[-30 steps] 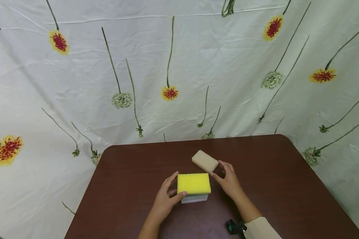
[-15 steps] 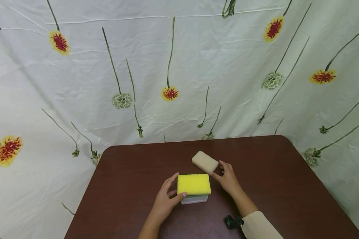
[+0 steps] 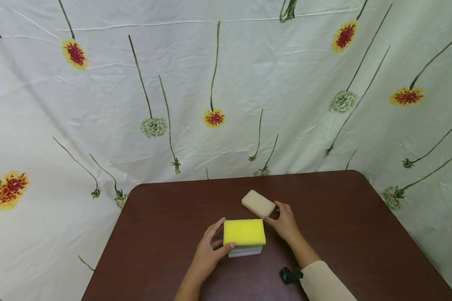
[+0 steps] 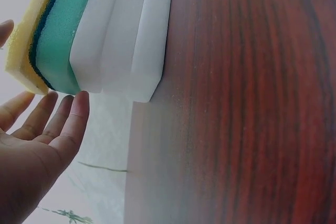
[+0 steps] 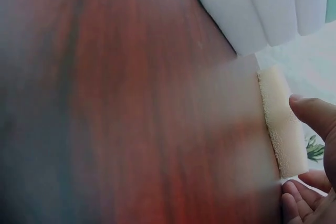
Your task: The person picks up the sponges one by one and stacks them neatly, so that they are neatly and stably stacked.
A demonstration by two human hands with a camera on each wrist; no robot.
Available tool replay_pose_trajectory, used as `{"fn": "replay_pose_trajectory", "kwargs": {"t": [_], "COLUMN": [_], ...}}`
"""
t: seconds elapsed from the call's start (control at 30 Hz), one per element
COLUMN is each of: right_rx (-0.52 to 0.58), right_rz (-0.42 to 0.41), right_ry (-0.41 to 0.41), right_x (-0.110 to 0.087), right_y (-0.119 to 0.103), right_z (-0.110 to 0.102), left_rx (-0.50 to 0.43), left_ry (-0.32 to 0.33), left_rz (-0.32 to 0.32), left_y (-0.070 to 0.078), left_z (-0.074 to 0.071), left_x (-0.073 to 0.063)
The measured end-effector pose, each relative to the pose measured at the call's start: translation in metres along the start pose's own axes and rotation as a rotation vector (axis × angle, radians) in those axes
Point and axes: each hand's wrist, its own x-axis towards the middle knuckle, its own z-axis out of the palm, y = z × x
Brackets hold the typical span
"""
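A yellow sponge (image 3: 245, 232) with a dark scouring layer tops a neat stack on the table. Under it lie a green sponge (image 4: 63, 30) and three white sponges (image 4: 115, 40), their edges showing in the left wrist view. My left hand (image 3: 206, 253) spans the left end of the yellow sponge, thumb at its near side and fingertips at its far side and the green layer. Behind the stack, a beige sponge (image 3: 258, 203) lies flat and slanted. My right hand (image 3: 286, 225) pinches its right end between thumb (image 5: 310, 111) and fingers (image 5: 299, 198).
The dark reddish-brown table (image 3: 165, 217) has a rounded far edge against a white flower-printed cloth (image 3: 181, 138). A small black device (image 3: 291, 276) is on the right wrist by the beige sleeve (image 3: 324, 282).
My right forearm has shifted slightly left, and the right fingertips have come in closer on the beige sponge's end. The left hand, the stack and the beige sponge stay in place.
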Motion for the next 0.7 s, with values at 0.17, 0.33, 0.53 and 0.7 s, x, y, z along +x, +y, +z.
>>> {"fn": "replay_pose_trajectory", "kwargs": {"t": [0.17,0.33,0.53,0.7], "right_rx": [-0.027,-0.048,-0.044,-0.038], "right_rz": [-0.015,-0.032,-0.029,-0.021], "right_ry": [0.005,0.017,0.018,0.013], "right_x": [0.0018,0.0023,0.0024,0.0019], "right_y": [0.0009,0.0016,0.0022,0.0022], "right_z": [0.0014,0.0023,0.0023,0.0020], "left_rx": [0.000,-0.014,-0.015,-0.019], "left_ry": [-0.002,-0.003,0.001,0.001], "left_rz": [0.001,0.006,0.006,0.009], "left_y": [0.0018,0.0023,0.0024,0.0024], "left_z": [0.0002,0.0004,0.0005,0.0003], "left_x": [-0.0006,-0.0006,-0.0007,-0.0005]}}
